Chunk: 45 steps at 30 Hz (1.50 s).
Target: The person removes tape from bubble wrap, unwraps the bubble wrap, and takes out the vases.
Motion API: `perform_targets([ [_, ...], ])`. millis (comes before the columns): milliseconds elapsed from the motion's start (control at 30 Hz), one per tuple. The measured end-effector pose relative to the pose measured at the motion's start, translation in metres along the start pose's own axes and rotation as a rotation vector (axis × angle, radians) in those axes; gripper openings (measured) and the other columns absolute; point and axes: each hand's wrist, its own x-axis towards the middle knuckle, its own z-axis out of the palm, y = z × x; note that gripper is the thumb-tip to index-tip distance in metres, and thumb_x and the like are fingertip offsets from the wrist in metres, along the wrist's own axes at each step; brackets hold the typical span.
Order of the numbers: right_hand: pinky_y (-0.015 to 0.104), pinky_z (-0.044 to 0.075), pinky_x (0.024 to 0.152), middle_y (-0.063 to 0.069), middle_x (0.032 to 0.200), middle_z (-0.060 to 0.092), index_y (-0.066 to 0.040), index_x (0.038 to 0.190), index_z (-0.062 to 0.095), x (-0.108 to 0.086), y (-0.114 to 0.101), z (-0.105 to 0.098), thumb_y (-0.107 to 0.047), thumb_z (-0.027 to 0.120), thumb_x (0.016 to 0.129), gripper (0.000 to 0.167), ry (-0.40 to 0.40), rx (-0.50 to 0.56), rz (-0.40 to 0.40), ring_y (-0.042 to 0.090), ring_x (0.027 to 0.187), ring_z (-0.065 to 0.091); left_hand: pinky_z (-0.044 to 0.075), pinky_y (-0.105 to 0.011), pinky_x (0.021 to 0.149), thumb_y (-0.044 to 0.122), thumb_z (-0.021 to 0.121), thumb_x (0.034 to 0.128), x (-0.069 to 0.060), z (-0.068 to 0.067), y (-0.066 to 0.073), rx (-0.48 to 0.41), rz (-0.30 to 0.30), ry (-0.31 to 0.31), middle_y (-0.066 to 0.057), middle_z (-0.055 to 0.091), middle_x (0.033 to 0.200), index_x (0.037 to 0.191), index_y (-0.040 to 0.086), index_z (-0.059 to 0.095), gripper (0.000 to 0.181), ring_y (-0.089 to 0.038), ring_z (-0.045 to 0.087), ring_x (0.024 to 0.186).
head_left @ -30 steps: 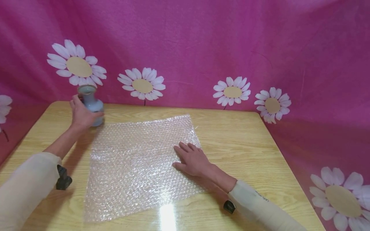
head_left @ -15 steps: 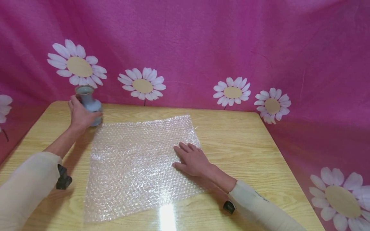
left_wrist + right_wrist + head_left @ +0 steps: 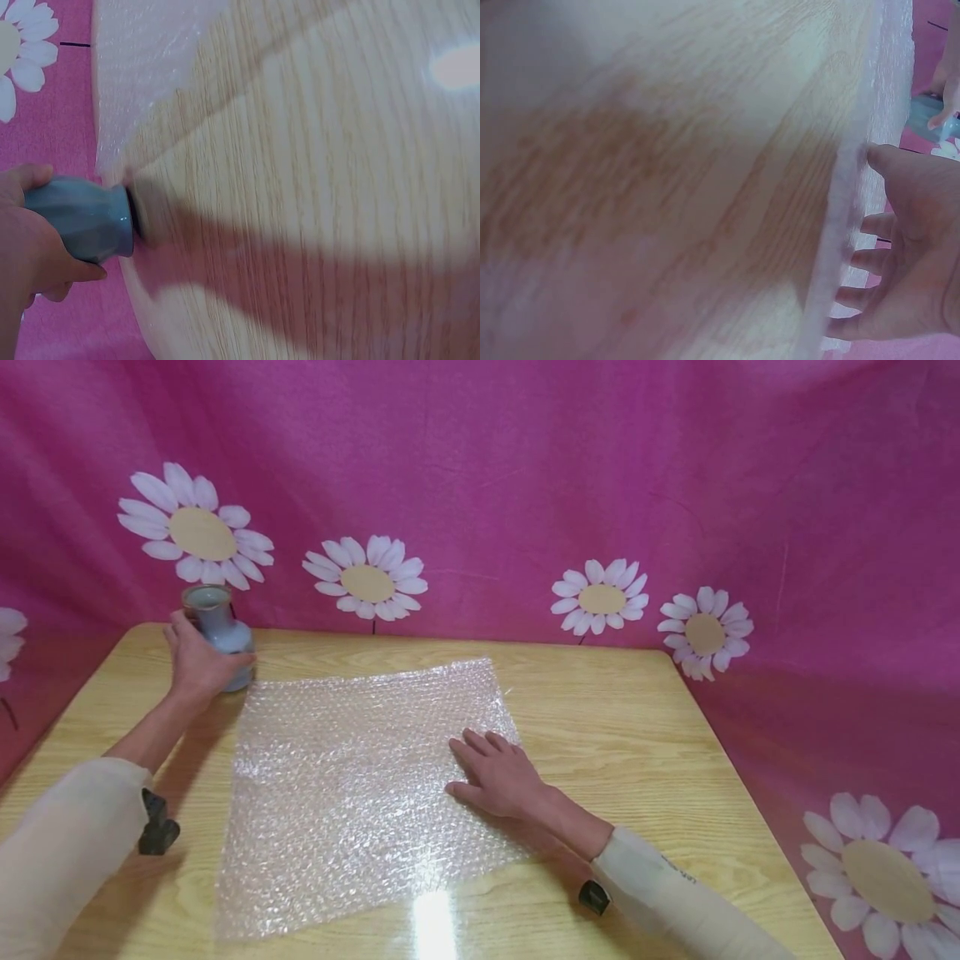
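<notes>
A blue-grey vase (image 3: 235, 638) with a brown rim is at the far left of the table. My left hand (image 3: 201, 665) grips it from the near left side, thumb and fingers around its body. In the left wrist view, the vase's base (image 3: 122, 222) is close to the tabletop, and I cannot tell whether they touch. A flat sheet of clear bubble wrap (image 3: 337, 785) covers the middle of the table, just right of the vase. My right hand (image 3: 501, 779) rests on its right edge with fingers spread, as the right wrist view of that hand (image 3: 915, 240) also shows.
The wood-grain table (image 3: 622, 743) extends to the right of the sheet. A pink cloth (image 3: 480, 460) with white daisies hangs behind the table and along its sides. Small dark cameras (image 3: 158, 827) sit at both wrists.
My left hand has carried the vase a short way left, away from the corner of the bubble wrap. The right hand and the sheet have stayed in place.
</notes>
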Motion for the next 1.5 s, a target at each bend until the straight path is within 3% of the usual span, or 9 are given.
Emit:
perform_targets([
  [300, 0.061, 0.03, 0.11, 0.014, 0.161, 0.027, -0.014, 0.157, 0.033, 0.0, 0.0, 0.0, -0.051, 0.051, 0.1, 0.07, -0.003, 0.007, -0.004, 0.043, 0.144, 0.026, 0.021, -0.05, 0.118, 0.011, 0.074, 0.0857, 0.001, -0.003, -0.001, 0.022, -0.044, -0.031, -0.026, 0.014, 0.151, 0.152, 0.004, 0.004, 0.096, -0.042, 0.021, 0.142],
  [1000, 0.062, 0.03, 0.11, 0.015, 0.161, 0.027, -0.013, 0.157, 0.034, -0.002, 0.001, -0.002, -0.051, 0.051, 0.101, 0.07, 0.006, 0.021, -0.003, 0.044, 0.144, 0.025, 0.023, -0.048, 0.118, 0.008, 0.076, 0.0818, 0.003, -0.005, -0.002, 0.012, -0.013, -0.009, -0.027, 0.015, 0.148, 0.15, 0.001, 0.006, 0.098, -0.042, 0.022, 0.141],
  [1267, 0.062, 0.03, 0.111, 0.016, 0.16, 0.027, -0.012, 0.156, 0.034, -0.001, 0.001, -0.002, -0.05, 0.052, 0.101, 0.069, -0.002, 0.029, -0.008, 0.044, 0.144, 0.025, 0.018, -0.04, 0.119, 0.011, 0.078, 0.0814, 0.001, -0.008, -0.01, -0.048, -0.038, 0.004, -0.025, 0.013, 0.154, 0.154, 0.003, 0.0, 0.107, -0.038, 0.02, 0.144],
  [1500, 0.061, 0.032, 0.109, 0.016, 0.16, 0.029, -0.013, 0.156, 0.034, 0.001, 0.002, 0.001, -0.05, 0.053, 0.1, 0.07, 0.002, 0.01, -0.015, 0.044, 0.143, 0.027, 0.019, -0.039, 0.118, 0.011, 0.078, 0.0795, -0.001, -0.01, -0.015, -0.035, -0.007, 0.013, -0.027, 0.015, 0.151, 0.153, 0.001, 0.002, 0.106, -0.039, 0.021, 0.142],
])
